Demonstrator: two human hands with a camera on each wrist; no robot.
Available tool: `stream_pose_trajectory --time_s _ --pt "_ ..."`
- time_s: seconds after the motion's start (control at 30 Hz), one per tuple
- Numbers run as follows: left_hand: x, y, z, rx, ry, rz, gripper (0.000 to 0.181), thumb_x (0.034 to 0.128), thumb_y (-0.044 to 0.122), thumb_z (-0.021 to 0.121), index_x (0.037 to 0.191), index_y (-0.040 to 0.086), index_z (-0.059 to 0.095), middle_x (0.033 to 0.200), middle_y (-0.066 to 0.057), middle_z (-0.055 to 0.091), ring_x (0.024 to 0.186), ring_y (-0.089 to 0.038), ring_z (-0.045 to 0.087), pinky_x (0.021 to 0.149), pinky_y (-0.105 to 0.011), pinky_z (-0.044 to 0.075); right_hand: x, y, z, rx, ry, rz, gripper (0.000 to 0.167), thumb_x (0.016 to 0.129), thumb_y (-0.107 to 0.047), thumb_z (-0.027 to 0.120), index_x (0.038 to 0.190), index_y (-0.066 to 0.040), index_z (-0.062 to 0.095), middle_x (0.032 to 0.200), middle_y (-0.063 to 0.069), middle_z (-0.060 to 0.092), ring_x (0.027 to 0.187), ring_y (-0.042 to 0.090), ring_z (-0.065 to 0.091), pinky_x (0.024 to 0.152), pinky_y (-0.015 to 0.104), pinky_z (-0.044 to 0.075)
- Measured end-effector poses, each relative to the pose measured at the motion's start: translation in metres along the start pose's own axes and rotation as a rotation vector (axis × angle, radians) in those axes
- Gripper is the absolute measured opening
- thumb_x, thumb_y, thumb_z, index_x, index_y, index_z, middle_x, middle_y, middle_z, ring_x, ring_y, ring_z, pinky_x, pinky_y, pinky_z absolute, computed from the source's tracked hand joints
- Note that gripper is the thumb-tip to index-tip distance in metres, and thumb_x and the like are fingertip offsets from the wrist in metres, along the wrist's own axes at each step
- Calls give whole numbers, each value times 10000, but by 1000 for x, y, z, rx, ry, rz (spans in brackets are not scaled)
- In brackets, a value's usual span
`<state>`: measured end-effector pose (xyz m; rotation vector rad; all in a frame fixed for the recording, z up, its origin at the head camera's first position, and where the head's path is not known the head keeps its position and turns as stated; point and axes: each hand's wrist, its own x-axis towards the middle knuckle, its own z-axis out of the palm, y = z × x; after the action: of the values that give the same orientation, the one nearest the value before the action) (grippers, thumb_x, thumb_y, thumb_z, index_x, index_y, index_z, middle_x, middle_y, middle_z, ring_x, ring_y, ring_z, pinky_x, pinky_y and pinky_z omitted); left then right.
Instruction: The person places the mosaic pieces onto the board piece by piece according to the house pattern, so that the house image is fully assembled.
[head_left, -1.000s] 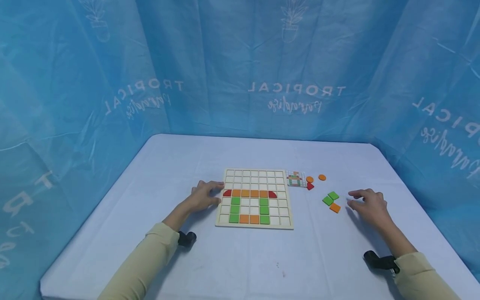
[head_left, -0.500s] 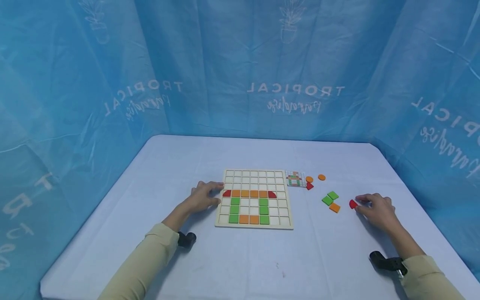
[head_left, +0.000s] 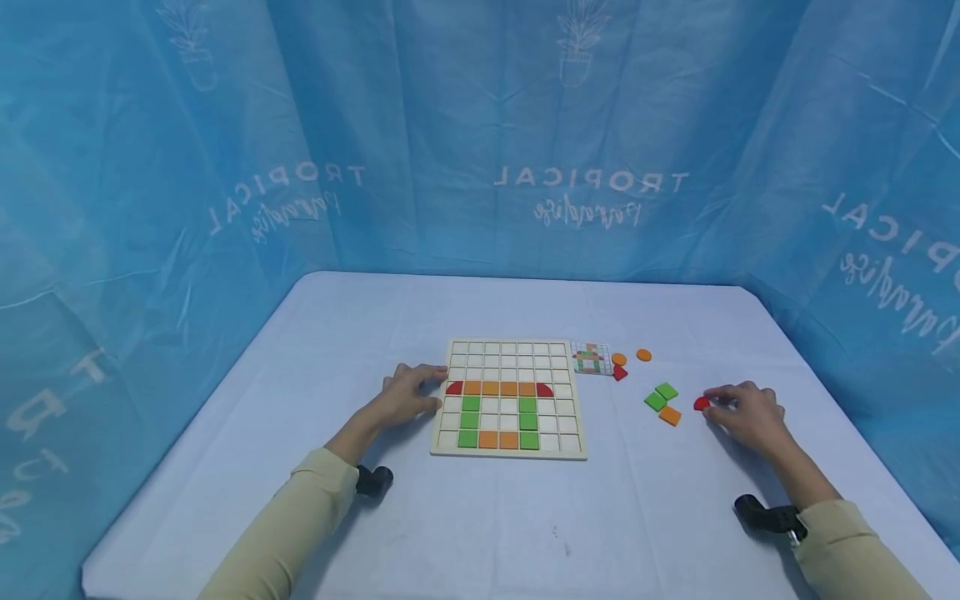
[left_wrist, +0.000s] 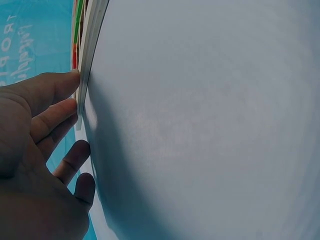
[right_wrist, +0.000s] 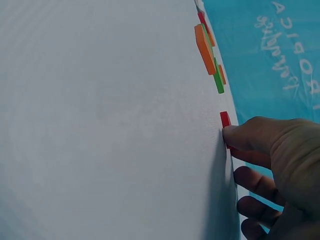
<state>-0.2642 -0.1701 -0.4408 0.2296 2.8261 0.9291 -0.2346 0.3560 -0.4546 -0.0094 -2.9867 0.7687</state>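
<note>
Thumb and fingertips of my right hand (head_left: 752,417) pinch a red rounded piece (head_left: 701,403) at the table's right side; the right wrist view has the same red piece (right_wrist: 225,119) under the thumb of that hand (right_wrist: 270,160). My left hand (head_left: 405,395) touches the left edge of the wooden grid board (head_left: 509,457), its fingers relaxed. In the left wrist view the hand (left_wrist: 45,120) has thumb and fingertips against the board's side (left_wrist: 89,45). Green, orange and red pieces lie in the board's lower half.
A small pattern card (head_left: 592,358) touches the board's upper right. Beside it are two orange discs (head_left: 644,355) and red pieces (head_left: 619,372). Two green squares (head_left: 666,391) and an orange square (head_left: 670,416) lie between the board and my right hand. Blue curtains surround the white table (head_left: 360,317).
Over the last second my right hand shifted slightly right, and a red piece came into view at its fingertips. It then moved a little left and up. My left hand stayed at the board.
</note>
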Motion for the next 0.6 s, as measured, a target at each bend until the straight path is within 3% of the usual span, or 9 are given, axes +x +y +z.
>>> stream_pose_trajectory --time_s 0.4,0.6 --pt "0 -2 2 0 -4 0 524 839 162 723 1341 152 574 1443 -10 466 1267 -244 326 1039 -511 157 0 4 3 -18 60 -25 356 852 -170 692 1087 92 644 1050 294 520 1012 474 374 781 602 265" --pt "0 0 1 4 1 4 528 837 157 725 1342 153 573 1436 -11 472 1262 -247 329 1023 -508 180 4 -14 2 35 92 -57 340 854 -156 699 1094 80 649 1081 278 525 1043 461 385 811 604 272"
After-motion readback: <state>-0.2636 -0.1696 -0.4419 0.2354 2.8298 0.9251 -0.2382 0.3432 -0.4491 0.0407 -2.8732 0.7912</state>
